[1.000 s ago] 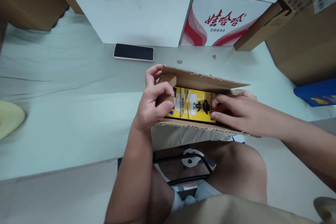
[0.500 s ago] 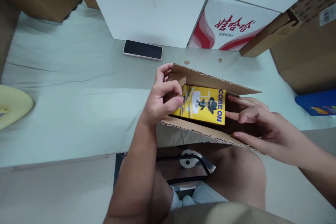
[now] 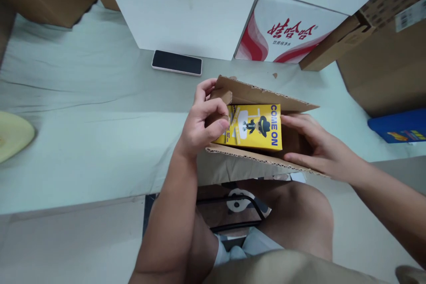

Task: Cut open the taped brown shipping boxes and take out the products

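Note:
A brown cardboard box stands open-topped in front of me, tilted at the table's near edge. Inside it lies a yellow carton printed "COME ON" with a figure in a black hat. My left hand is closed around the left end of the cardboard box, its fingers curled over a flap. My right hand reaches into the right end, fingers stretched out and thumb apart. Its fingertips touch the yellow carton's right end, and the thumb lies by the near wall. The carton's lower part is hidden by the walls.
A phone lies on the cloth-covered table beyond my left hand. White boxes and a red-and-white carton stand behind. On the right are a large brown box and a blue package; a pale yellow object sits left.
My right hand has shifted left and its fingers have straightened against the yellow carton's end. The left hand keeps its hold on the cardboard box. The view has moved slightly.

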The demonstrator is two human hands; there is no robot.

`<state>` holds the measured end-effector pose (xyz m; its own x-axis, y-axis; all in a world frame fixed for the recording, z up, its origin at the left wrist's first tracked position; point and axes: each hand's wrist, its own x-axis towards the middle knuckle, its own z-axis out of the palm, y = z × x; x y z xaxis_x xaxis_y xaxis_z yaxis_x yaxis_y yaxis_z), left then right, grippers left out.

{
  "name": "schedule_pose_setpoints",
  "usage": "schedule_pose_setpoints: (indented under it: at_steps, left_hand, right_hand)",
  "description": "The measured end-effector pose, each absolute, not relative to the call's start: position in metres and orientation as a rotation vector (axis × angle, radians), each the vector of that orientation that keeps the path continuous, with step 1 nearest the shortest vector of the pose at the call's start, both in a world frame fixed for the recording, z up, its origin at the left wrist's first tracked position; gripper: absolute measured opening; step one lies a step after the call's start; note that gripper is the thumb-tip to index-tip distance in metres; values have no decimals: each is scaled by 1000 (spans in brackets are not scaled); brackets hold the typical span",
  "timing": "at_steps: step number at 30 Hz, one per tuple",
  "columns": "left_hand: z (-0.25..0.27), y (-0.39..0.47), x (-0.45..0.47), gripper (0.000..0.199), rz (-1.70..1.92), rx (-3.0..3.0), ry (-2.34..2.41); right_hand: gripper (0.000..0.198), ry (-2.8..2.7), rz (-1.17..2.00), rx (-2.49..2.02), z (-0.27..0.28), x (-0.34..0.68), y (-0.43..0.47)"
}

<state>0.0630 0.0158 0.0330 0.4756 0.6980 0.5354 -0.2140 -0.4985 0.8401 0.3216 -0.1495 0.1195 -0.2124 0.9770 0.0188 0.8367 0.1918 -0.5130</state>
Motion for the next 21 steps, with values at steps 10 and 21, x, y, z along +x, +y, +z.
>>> schedule_pose_setpoints:
  at_steps: [10,21]
  left_hand:
    - [30,17,65,65,1199,1795,437]
    - [33,16,65,64,1191,1738,445]
  right_hand:
    - [97,-2087,465,-1866,113,315,-123]
    - [89,-1965,524,-1876,103,320,-125]
